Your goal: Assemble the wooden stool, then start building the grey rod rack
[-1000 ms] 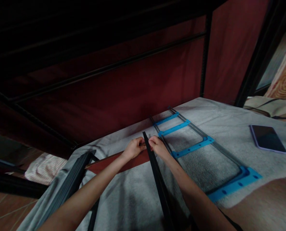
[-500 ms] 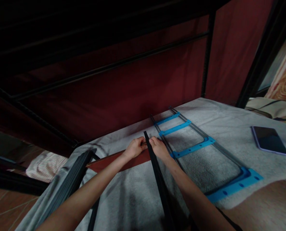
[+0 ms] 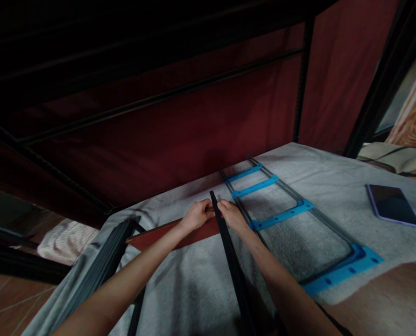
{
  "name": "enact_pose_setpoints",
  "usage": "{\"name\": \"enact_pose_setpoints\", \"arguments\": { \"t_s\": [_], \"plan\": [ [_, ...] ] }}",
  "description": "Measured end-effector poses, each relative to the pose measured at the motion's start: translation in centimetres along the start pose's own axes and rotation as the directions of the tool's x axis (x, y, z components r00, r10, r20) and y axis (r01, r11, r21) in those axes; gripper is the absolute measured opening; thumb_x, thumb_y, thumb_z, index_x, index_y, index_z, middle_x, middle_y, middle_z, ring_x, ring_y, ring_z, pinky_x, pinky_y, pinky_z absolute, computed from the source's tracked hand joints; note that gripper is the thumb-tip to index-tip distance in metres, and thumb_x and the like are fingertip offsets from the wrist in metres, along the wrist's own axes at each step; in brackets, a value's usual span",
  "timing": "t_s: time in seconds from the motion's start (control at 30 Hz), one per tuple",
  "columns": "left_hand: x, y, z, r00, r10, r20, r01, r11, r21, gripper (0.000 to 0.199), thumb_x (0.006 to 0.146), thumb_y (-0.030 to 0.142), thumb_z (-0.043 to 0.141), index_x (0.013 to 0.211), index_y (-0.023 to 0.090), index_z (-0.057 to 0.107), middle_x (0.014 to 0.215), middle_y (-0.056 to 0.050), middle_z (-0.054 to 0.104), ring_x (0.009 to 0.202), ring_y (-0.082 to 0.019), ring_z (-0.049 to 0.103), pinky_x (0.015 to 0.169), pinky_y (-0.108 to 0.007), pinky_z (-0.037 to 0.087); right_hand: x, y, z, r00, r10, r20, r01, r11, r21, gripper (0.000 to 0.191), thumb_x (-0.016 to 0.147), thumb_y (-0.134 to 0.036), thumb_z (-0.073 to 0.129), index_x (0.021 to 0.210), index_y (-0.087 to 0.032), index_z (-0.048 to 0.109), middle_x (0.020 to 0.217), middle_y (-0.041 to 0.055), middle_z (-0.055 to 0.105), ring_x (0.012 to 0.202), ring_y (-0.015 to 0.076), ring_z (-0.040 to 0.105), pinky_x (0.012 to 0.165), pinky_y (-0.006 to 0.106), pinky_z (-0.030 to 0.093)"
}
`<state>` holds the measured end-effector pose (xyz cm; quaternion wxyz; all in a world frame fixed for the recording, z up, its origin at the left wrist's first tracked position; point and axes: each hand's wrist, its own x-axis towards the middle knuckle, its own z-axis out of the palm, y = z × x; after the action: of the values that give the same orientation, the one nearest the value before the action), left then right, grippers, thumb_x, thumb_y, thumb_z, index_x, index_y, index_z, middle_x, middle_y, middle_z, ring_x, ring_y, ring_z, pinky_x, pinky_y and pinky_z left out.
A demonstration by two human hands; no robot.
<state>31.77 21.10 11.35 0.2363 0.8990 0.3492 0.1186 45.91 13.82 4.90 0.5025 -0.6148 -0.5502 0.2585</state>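
A long black bar (image 3: 229,249) runs from between my hands back towards me, its far end standing a little beyond my fingers. My left hand (image 3: 196,216) is closed at the bar's left side, fingers pinched on a small, thin, dark piece I cannot make out. From the right, my right hand (image 3: 231,214) grips the bar near its far end with thumb and fingers. Under both hands lies a reddish-brown board (image 3: 183,240), partly covered by my left wrist and crossed by the bar.
Blue crosspieces (image 3: 281,215) joined by thin dark rods lie right of my hands. A bundle of dark strips (image 3: 99,270) is at the left. A phone (image 3: 393,204) rests at the right on the grey cloth (image 3: 190,284). Dark red panels (image 3: 179,144) rise behind.
Both hands keep almost the same place and grip. The right fingers shift very slightly at the bar; nothing else visibly moves.
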Motion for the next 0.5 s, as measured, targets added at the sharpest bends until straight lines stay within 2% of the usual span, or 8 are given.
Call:
{"name": "enact_pose_setpoints", "arguments": {
  "t_s": [0.13, 0.2, 0.27, 0.37, 0.5],
  "plan": [
    [-0.07, 0.02, 0.04, 1.0, -0.004, -0.019, 0.004, 1.0, -0.014, 0.014, 0.074, 0.026, 0.062, 0.071, 0.018, 0.051, 0.063, 0.004, 0.052, 0.059, -0.012, 0.047, 0.055, -0.024, 0.033, -0.01, -0.25, -0.6, 0.999, 0.042, 0.021, -0.044, 0.995, 0.091, 0.018, 0.092, -0.032, 0.037, 0.079, -0.025, 0.047, 0.075, -0.0029, 0.054, 0.072, 0.0149, 0.054, 0.066, 0.025, 0.038],
    [-0.13, 0.16, 0.02, 1.0, -0.004, -0.017, 0.004, 1.0, -0.009, 0.013, 0.074, 0.026, 0.062, 0.072, 0.018, 0.052, 0.063, 0.004, 0.052, 0.059, -0.012, 0.046, 0.055, -0.024, 0.033, -0.04, -0.44, -0.69, 1.0, 0.016, 0.027, -0.018, 0.995, 0.095, 0.014, 0.091, -0.03, 0.038, 0.083, -0.025, 0.048, 0.076, -0.003, 0.054, 0.075, 0.015, 0.055, 0.068, 0.025, 0.038],
    [-0.19, 0.35, -0.03, 1.0, -0.003, -0.013, 0.003, 1.0, 0.002, 0.012, 0.074, 0.025, 0.061, 0.072, 0.018, 0.051, 0.063, 0.004, 0.052, 0.058, -0.012, 0.046, 0.055, -0.024, 0.033, -0.1, -0.61, -0.54, 1.0, -0.024, 0.019, 0.023, 0.999, 0.039, 0.015, 0.092, -0.028, 0.037, 0.083, -0.025, 0.048, 0.076, -0.0024, 0.054, 0.077, 0.0154, 0.054, 0.07, 0.025, 0.038],
    [-0.22, 0.59, -0.1, 1.0, -0.013, -0.014, 0.013, 1.0, 0.011, 0.011, 0.074, 0.024, 0.061, 0.073, 0.019, 0.051, 0.063, 0.004, 0.052, 0.059, -0.012, 0.046, 0.056, -0.025, 0.033, -0.19, -0.77, -0.18, 1.0, -0.016, -0.014, 0.015, 0.998, -0.056, 0.02, 0.094, -0.031, 0.034, 0.081, -0.025, 0.048, 0.076, -0.0008, 0.055, 0.077, 0.0166, 0.054, 0.071, 0.026, 0.038],
    [-0.18, 0.64, -0.17, 1.0, -0.015, -0.008, 0.015, 1.0, 0.006, 0.013, 0.074, 0.025, 0.061, 0.073, 0.019, 0.05, 0.064, 0.004, 0.053, 0.061, -0.013, 0.048, 0.057, -0.025, 0.034, -0.23, -0.9, -0.41, 0.999, 0.052, -0.008, -0.052, 0.999, -0.004, 0.023, 0.094, -0.036, 0.033, 0.078, -0.025, 0.046, 0.075, -0.0012, 0.054, 0.076, 0.0167, 0.055, 0.071, 0.027, 0.038]
  ]
}}
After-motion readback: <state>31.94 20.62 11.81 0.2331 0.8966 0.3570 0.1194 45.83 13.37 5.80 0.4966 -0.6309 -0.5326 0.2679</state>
